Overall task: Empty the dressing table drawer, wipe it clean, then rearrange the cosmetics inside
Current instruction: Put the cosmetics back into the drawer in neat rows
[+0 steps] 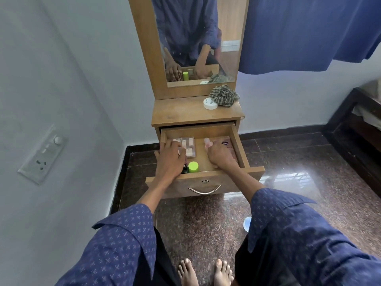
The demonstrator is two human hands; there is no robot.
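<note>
Wooden and pulled open, the drawer holds both your hands. Your left hand lies knuckles-up on a clear case of small cosmetics, a green-capped bottle just nearer you than its fingers; whether it grips anything, I cannot tell. Your right hand curls around a blurred pinkish bottle poking out beyond its fingers.

Both hands inside open drawer
</note>
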